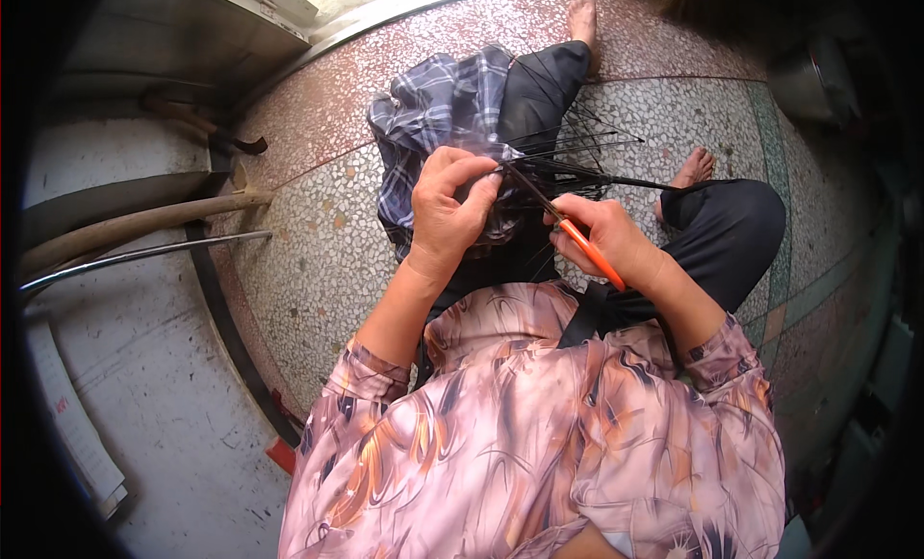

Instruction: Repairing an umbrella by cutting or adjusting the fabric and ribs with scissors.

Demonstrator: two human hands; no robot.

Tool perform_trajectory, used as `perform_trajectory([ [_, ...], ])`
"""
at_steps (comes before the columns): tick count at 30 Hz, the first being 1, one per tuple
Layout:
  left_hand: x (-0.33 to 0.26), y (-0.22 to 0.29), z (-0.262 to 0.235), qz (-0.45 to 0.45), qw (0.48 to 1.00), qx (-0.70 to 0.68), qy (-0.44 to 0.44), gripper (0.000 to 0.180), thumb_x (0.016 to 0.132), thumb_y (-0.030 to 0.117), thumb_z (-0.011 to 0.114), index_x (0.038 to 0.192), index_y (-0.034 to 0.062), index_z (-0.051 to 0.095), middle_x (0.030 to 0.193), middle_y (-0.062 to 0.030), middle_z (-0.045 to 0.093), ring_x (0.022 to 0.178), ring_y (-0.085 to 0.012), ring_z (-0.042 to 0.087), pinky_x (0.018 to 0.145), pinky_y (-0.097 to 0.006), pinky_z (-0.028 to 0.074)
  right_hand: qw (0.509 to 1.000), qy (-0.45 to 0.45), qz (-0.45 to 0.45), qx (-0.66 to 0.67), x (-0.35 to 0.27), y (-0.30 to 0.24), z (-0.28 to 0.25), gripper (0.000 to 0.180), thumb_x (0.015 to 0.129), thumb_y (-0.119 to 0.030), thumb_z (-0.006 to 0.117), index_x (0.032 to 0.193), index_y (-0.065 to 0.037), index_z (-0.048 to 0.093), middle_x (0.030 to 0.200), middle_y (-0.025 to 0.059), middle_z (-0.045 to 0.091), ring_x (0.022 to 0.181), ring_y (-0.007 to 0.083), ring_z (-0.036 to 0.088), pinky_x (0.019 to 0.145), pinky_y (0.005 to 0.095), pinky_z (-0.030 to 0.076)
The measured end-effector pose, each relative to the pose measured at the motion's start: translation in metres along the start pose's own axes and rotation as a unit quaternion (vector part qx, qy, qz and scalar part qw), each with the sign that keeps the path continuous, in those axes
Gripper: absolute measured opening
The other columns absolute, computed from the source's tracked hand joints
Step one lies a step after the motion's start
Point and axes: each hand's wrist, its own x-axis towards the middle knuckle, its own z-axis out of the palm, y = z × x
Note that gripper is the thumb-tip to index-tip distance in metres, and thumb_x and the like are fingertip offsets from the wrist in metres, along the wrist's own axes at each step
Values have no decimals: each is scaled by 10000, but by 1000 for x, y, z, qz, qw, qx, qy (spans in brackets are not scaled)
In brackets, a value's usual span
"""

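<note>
Holding orange-handled pliers (590,252) slanted up-left from the curled right hand (613,237) to the left hand (447,205), pinched closed over something indistinct beside black umbrella ribs (560,168).

The tool handle (592,254) is orange, the cloth (428,102) blue plaid, the rod (635,182) black.

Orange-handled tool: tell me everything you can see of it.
The tool has a smooth, bright orange, plastic-looking handle and what seems a slim, dark, metal-like front. The right hand grips it, with the handle's end sticking out toward the person's body. It slants away and to the left, its front end close to the left hand's fingertips. The tip's shape, and whether it touches anything, can't be made out.
</note>
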Motion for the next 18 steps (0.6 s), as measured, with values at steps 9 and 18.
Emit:
perform_trajectory([
  [9,-9,5,0,25,999,29,32,95,806,-11,706,899,-9,686,921,-89,625,854,-186,611,780,-276,480,961,-26,14,-276,12,-24,-21,178,846,-225,663,959,-89,649,780,165,665,752,381,654,656,465,515],
  [18,-18,6,-7,193,960,191,66,242,702,-6,753,919,93,717,865,-28,620,769,-212,570,687,-336,395,955,-154,215,134,17,-29,-24,124,853,-45,629,973,-16,623,651,-49,523,553,56,495,517,233,405],
])
